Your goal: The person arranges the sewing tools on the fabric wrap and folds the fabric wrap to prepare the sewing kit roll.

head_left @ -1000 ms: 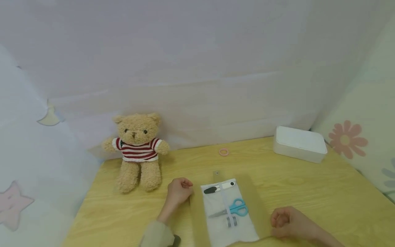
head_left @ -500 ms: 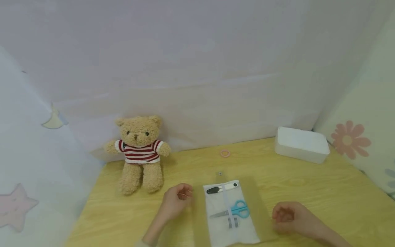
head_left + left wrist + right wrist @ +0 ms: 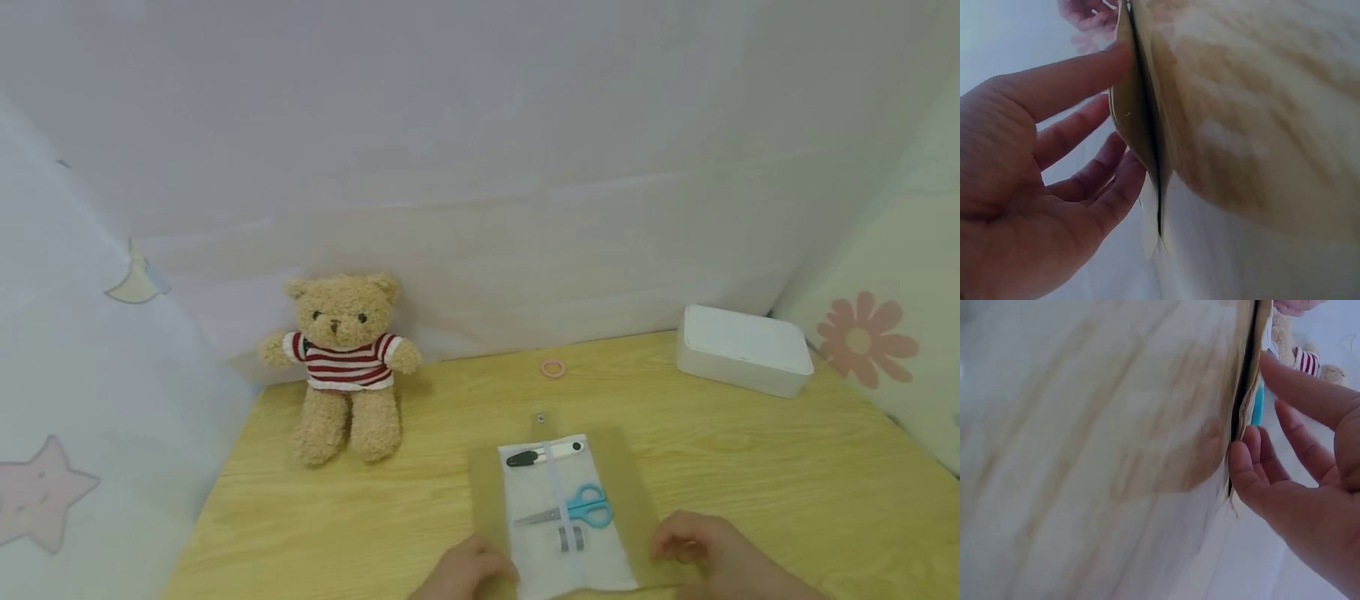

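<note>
An unfolded brown cloth sewing pouch [image 3: 486, 492] lies on the table in the head view. Its white inner panel [image 3: 536, 562] carries blue-handled scissors [image 3: 588, 505], a slim white tool with a black end [image 3: 558, 452] and small silver spools [image 3: 572, 539] beneath a pale strap. My left hand [image 3: 468, 571] is at the pouch's lower left edge; in the left wrist view its thumb and fingers touch the brown edge [image 3: 1132, 112], spread apart along it. At the lower right edge, my right hand [image 3: 708, 550] touches the border with loosely bent fingers [image 3: 1250, 465].
A teddy bear [image 3: 347, 367] in a striped sweater sits at the back left of the wooden table [image 3: 360, 517]. A pink ring [image 3: 552, 368] lies behind the pouch. At the back right stands a white box [image 3: 742, 350]. Pale curtain walls enclose the table.
My left hand has come down along the pouch's left side, from near its upper part to the lower left edge. The right hand stays near the lower right edge.
</note>
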The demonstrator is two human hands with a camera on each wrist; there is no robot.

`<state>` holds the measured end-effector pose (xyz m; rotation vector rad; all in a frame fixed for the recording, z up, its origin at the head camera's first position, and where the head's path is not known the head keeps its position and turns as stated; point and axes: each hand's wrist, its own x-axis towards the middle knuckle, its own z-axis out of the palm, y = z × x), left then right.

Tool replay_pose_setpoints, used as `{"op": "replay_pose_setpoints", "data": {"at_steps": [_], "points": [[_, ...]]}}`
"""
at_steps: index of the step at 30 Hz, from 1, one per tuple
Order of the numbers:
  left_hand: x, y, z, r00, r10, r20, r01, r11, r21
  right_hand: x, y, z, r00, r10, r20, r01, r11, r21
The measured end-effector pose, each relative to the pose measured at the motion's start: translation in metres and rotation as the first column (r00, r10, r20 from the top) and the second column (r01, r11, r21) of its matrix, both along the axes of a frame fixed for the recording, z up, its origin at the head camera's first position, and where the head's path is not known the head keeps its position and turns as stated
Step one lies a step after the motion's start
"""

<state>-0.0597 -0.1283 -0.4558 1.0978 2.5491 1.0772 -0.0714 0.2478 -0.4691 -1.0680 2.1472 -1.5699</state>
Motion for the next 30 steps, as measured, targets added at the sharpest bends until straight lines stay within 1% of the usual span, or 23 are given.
{"op": "replay_pose_setpoints", "data": {"at_steps": [1,3,4,6,7,9,10,11,12,13,14,16,17,20,21,22,23,25,26,27,28,30], "points": [[0.000,0.002,0.000,1.000,0.002,0.016,-0.002,1.000,-0.028,0.000,-0.001,-0.002,0.999,0.015,-0.052,-0.016,1.000,-0.009],[-0.001,0.004,0.001,1.000,0.008,0.028,-0.006,0.997,-0.076,-0.001,-0.003,-0.003,0.992,0.030,-0.124,-0.032,0.999,-0.010],[-0.001,0.004,0.002,1.000,0.007,0.016,-0.005,0.995,-0.102,-0.001,-0.003,-0.004,0.989,0.021,-0.149,-0.020,1.000,0.010],[-0.002,0.004,0.003,1.000,-0.011,-0.019,0.008,0.990,-0.139,-0.001,-0.003,-0.003,0.986,-0.007,-0.166,0.020,0.997,0.073],[-0.003,0.003,0.004,0.999,-0.025,-0.045,0.019,0.990,-0.140,-0.001,-0.003,-0.003,0.986,-0.017,-0.165,0.033,0.994,0.100],[-0.003,0.001,0.003,0.992,-0.056,-0.113,0.045,0.995,-0.093,-0.001,-0.002,-0.001,0.984,-0.030,-0.178,0.057,0.987,0.148],[-0.003,-0.001,0.004,0.990,-0.061,-0.131,0.053,0.997,-0.058,-0.001,-0.002,-0.001,0.984,-0.031,-0.174,0.060,0.985,0.164],[-0.002,-0.002,0.004,0.992,-0.052,-0.115,0.050,0.999,-0.018,-0.001,-0.001,0.000,0.982,-0.027,-0.188,0.061,0.983,0.175],[-0.002,-0.003,0.005,0.995,-0.038,-0.091,0.040,0.999,0.021,-0.001,-0.002,0.000,0.974,-0.018,-0.227,0.060,0.982,0.178],[-0.001,-0.003,0.006,0.999,-0.015,-0.041,0.018,0.998,0.061,-0.001,-0.002,0.000,0.969,-0.006,-0.248,0.053,0.982,0.181],[-0.001,-0.003,0.007,1.000,0.014,0.025,-0.016,0.996,0.089,-0.002,-0.001,0.001,0.965,0.001,-0.264,0.051,0.981,0.189],[-0.001,-0.003,0.009,0.989,0.075,0.131,-0.088,0.992,0.095,-0.002,-0.001,0.001,0.958,0.017,-0.286,0.043,0.978,0.203],[-0.001,-0.003,0.009,0.982,0.097,0.165,-0.113,0.989,0.094,-0.002,-0.002,0.001,0.950,0.023,-0.312,0.044,0.977,0.207],[-0.002,-0.003,0.010,0.976,0.106,0.188,-0.127,0.986,0.105,-0.002,-0.001,0.001,0.933,0.029,-0.359,0.053,0.975,0.217],[-0.003,-0.003,0.011,0.974,0.105,0.199,-0.128,0.986,0.110,-0.002,0.000,0.001,0.925,0.029,-0.380,0.053,0.977,0.204],[-0.003,-0.004,0.011,0.972,0.100,0.213,-0.127,0.985,0.117,-0.001,0.000,0.002,0.924,0.022,-0.382,0.057,0.979,0.195],[-0.004,-0.005,0.012,0.968,0.096,0.233,-0.128,0.984,0.124,-0.001,0.001,0.003,0.928,0.014,-0.373,0.062,0.979,0.192],[-0.005,-0.006,0.012,0.958,0.085,0.275,-0.127,0.982,0.139,0.001,0.003,0.006,0.954,-0.006,-0.301,0.067,0.979,0.191],[-0.006,-0.007,0.013,0.953,0.079,0.292,-0.122,0.984,0.132,0.003,0.003,0.008,0.967,-0.017,-0.256,0.068,0.979,0.190],[-0.007,-0.008,0.013,0.951,0.064,0.302,-0.110,0.984,0.138,0.004,0.003,0.010,0.974,-0.029,-0.223,0.071,0.980,0.185],[-0.008,-0.010,0.012,0.951,0.042,0.305,-0.089,0.985,0.144,0.004,0.003,0.011,0.980,-0.041,-0.193,0.078,0.979,0.190],[-0.009,-0.013,0.014,0.941,0.002,0.337,-0.058,0.986,0.157,0.005,0.003,0.013,0.982,-0.049,-0.183,0.084,0.979,0.188]]}}
